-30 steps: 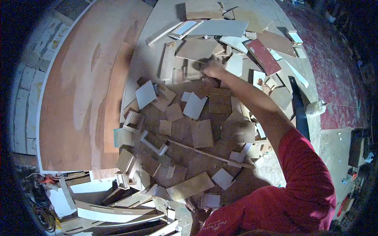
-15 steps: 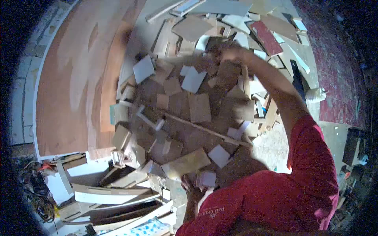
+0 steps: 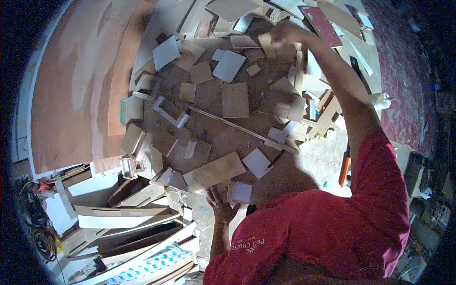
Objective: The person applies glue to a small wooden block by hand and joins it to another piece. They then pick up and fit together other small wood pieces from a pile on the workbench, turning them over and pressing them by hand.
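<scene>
We cannot tell either grip: right hand (image 3: 286, 35) amid wood pieces (image 3: 235, 100), left hand (image 3: 221, 208) near the table (image 3: 287, 178) edge, bottle (image 3: 380, 101) at right

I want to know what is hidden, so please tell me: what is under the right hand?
At the edge of the right hand, part of a wood piece shows. What lies directly under the hand is covered, and blur hides whether it grips anything.

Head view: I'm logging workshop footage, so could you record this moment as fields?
Left hand: at the near side, close to a plain board; grip unclear
Right hand: reaching to the far side, among wood pieces; blurred, grip unclear
Middle: thin strip, lying slantwise
Far right: pale bottle
</scene>
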`<state>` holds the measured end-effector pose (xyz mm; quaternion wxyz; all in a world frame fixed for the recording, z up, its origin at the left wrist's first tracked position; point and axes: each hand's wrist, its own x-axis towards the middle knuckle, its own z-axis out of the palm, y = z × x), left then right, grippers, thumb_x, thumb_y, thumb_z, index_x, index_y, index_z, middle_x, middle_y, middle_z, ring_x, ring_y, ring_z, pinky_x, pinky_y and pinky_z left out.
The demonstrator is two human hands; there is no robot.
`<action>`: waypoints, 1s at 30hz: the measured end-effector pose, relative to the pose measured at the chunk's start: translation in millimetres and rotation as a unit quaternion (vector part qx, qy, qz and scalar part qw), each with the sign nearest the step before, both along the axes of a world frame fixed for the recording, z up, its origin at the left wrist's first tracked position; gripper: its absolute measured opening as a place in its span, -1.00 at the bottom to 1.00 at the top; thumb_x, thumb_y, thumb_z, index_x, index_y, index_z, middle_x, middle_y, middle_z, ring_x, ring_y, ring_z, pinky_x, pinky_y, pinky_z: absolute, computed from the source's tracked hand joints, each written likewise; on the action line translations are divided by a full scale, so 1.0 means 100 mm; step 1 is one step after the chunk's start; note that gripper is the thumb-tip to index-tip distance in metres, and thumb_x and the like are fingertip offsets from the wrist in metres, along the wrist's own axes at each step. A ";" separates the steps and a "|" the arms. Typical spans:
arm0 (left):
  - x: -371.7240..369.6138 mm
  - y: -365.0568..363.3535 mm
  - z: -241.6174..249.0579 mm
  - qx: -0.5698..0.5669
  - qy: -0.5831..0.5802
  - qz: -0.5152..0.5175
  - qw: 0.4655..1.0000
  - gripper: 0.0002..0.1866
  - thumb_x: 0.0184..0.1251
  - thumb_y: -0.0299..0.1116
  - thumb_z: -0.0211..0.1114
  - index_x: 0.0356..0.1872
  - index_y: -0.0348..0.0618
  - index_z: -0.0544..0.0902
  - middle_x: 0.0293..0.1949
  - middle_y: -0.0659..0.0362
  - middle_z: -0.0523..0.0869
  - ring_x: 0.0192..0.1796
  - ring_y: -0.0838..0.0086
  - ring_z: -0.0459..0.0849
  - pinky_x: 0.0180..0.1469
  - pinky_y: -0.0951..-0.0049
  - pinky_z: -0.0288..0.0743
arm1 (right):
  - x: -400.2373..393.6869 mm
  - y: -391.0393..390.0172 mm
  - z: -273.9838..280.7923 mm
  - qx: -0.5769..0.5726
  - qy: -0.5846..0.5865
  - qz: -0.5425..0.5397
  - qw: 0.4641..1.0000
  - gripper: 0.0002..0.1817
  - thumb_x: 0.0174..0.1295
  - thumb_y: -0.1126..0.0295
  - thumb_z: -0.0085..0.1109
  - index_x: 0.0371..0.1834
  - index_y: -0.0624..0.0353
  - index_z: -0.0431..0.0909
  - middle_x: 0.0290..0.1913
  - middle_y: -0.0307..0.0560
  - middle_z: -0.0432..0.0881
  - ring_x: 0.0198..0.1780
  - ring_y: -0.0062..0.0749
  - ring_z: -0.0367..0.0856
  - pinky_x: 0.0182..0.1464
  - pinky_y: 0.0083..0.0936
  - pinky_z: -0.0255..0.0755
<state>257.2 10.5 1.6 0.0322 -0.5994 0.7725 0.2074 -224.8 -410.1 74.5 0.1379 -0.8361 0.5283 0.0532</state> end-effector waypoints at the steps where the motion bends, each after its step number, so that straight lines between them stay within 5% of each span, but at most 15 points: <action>1: -0.01 0.00 0.02 0.002 0.002 0.000 1.000 -0.15 -0.14 0.15 0.32 0.22 -0.05 0.33 0.35 -0.19 -0.23 0.35 -0.24 -0.30 0.25 -0.27 -0.22 | -0.12 -0.09 0.01 -0.101 -0.017 0.008 0.995 -0.56 -0.05 0.06 0.18 -0.12 0.04 0.56 -0.17 0.05 0.60 -0.15 -0.04 0.58 -0.08 -0.23 0.43; 2: -0.01 -0.01 0.04 0.002 0.007 0.003 1.000 -0.15 -0.14 0.16 0.32 0.23 -0.02 0.33 0.35 -0.21 -0.23 0.35 -0.25 -0.30 0.25 -0.27 -0.23 | -0.22 -0.16 0.00 -0.201 -0.034 0.017 0.979 -0.56 -0.05 0.04 0.19 -0.16 0.07 0.57 -0.20 0.02 0.61 -0.20 -0.02 0.59 -0.13 -0.23 0.46; 3: -0.01 0.00 0.05 0.003 0.011 0.007 1.000 -0.15 -0.14 0.16 0.32 0.23 0.01 0.32 0.35 -0.22 -0.23 0.35 -0.25 -0.29 0.25 -0.27 -0.23 | -0.15 -0.11 0.06 -0.219 -0.053 -0.223 0.948 -0.55 -0.07 0.02 0.20 -0.18 0.07 0.58 -0.26 0.06 0.61 -0.27 0.01 0.60 -0.23 -0.20 0.48; 7: 0.03 0.04 -0.04 0.035 -0.036 0.003 0.999 -0.14 -0.14 0.16 0.32 0.26 0.08 0.27 0.34 -0.23 -0.24 0.35 -0.26 -0.28 0.24 -0.29 -0.22 | 0.34 -0.06 0.14 -0.258 -0.002 -0.230 0.938 -0.63 0.00 0.15 0.16 -0.10 -0.03 0.56 -0.34 0.17 0.59 -0.30 0.03 0.60 -0.26 -0.17 0.48; 8: 0.04 0.05 -0.06 0.023 -0.033 0.000 0.999 -0.13 -0.13 0.16 0.31 0.28 0.09 0.25 0.34 -0.24 -0.24 0.35 -0.26 -0.28 0.22 -0.31 -0.21 | 0.45 0.00 0.05 -0.266 0.006 -0.119 0.957 -0.71 0.03 0.26 0.12 -0.16 0.04 0.56 -0.37 0.15 0.59 -0.30 0.01 0.60 -0.23 -0.16 0.47; 9: 0.04 0.05 -0.07 0.012 -0.031 -0.002 0.999 -0.12 -0.13 0.17 0.30 0.29 0.09 0.23 0.34 -0.24 -0.23 0.35 -0.27 -0.27 0.21 -0.33 -0.20 | 0.67 0.14 0.04 -0.260 -0.100 -0.079 0.957 -0.75 -0.08 0.21 0.15 -0.54 0.18 0.59 -0.51 0.12 0.59 -0.50 -0.04 0.59 -0.44 -0.18 0.46; 10: 0.04 0.05 -0.07 0.010 -0.032 -0.001 0.999 -0.12 -0.13 0.17 0.30 0.29 0.09 0.23 0.34 -0.24 -0.23 0.35 -0.27 -0.27 0.21 -0.33 -0.20 | 0.83 0.18 0.08 -0.103 0.018 -0.070 0.992 -0.73 0.01 0.33 0.09 -0.19 0.09 0.56 -0.38 0.12 0.59 -0.29 -0.03 0.60 -0.23 -0.18 0.46; 13: 0.05 0.04 -0.05 -0.009 -0.020 -0.010 1.000 -0.11 -0.11 0.19 0.28 0.29 0.08 0.20 0.34 -0.24 -0.23 0.34 -0.28 -0.26 0.19 -0.36 -0.18 | 0.82 0.15 -0.38 -0.335 -0.112 0.068 0.933 -0.74 -0.01 0.33 0.09 -0.22 0.11 0.56 -0.39 0.12 0.60 -0.28 -0.02 0.60 -0.23 -0.18 0.46; 15: 0.04 0.04 -0.05 -0.004 -0.032 -0.020 0.999 -0.12 -0.09 0.21 0.25 0.29 0.12 0.19 0.34 -0.25 -0.22 0.34 -0.29 -0.23 0.18 -0.37 -0.15 | 0.76 0.13 -0.23 -0.081 0.033 -0.135 0.987 -0.77 -0.05 0.35 0.09 -0.29 0.14 0.57 -0.39 0.11 0.60 -0.28 -0.03 0.60 -0.23 -0.19 0.47; 18: 0.07 0.07 -0.10 -0.013 0.005 -0.011 1.000 -0.11 -0.07 0.22 0.24 0.31 0.18 0.13 0.34 -0.25 -0.20 0.34 -0.30 -0.21 0.16 -0.38 -0.12 | 0.73 0.16 -0.20 -0.125 -0.036 -0.170 0.977 -0.75 -0.08 0.36 0.11 -0.30 0.18 0.58 -0.39 0.11 0.60 -0.30 -0.05 0.61 -0.26 -0.21 0.49; 22: 0.06 0.09 -0.12 -0.031 0.006 -0.003 1.000 -0.11 -0.05 0.23 0.22 0.33 0.16 0.11 0.33 -0.26 -0.20 0.34 -0.30 -0.21 0.15 -0.39 -0.11 | 1.15 0.31 0.08 -0.135 0.109 -0.205 0.963 -0.73 -0.06 0.36 0.09 -0.23 0.07 0.60 -0.19 0.01 0.60 0.04 -0.06 0.47 0.05 -0.10 0.33; 24: 0.09 0.09 -0.15 -0.050 0.014 -0.018 0.999 -0.10 -0.05 0.23 0.21 0.32 0.10 0.12 0.34 -0.25 -0.21 0.34 -0.30 -0.21 0.17 -0.37 -0.13 | 1.31 0.31 0.04 -0.123 0.073 -0.198 0.970 -0.63 -0.09 0.40 0.11 -0.12 0.01 0.57 0.04 -0.03 0.48 0.24 -0.07 0.26 0.24 0.04 0.08; 26: 0.03 0.04 -0.04 -0.024 -0.003 -0.008 1.000 -0.11 -0.05 0.23 0.21 0.32 0.12 0.13 0.34 -0.24 -0.21 0.34 -0.29 -0.21 0.19 -0.35 -0.14 | 1.47 0.32 -0.15 -0.153 -0.026 -0.014 0.988 -0.45 -0.18 0.38 0.20 0.04 0.02 0.49 0.19 -0.04 0.33 0.29 -0.08 0.17 0.30 0.08 -0.06; 28: 0.02 0.03 -0.03 0.004 -0.018 0.005 1.000 -0.11 -0.05 0.23 0.21 0.32 0.13 0.13 0.34 -0.24 -0.21 0.34 -0.28 -0.20 0.20 -0.33 -0.14 | 1.61 0.32 -0.19 -0.156 -0.010 0.040 0.987 -0.35 -0.24 0.35 0.26 0.11 0.01 0.43 0.23 -0.05 0.28 0.28 -0.07 0.20 0.32 0.03 -0.04; 30: 0.04 0.04 -0.08 -0.053 -0.029 -0.033 0.998 0.13 -0.25 0.15 0.38 0.34 -0.14 -0.02 0.36 -0.21 -0.25 0.39 -0.15 -0.32 0.26 -0.28 -0.30 | 1.66 0.31 -0.17 -0.156 0.007 0.098 0.983 -0.23 -0.30 0.31 0.32 0.17 0.00 0.37 0.27 -0.06 0.23 0.26 -0.05 0.22 0.33 -0.03 -0.02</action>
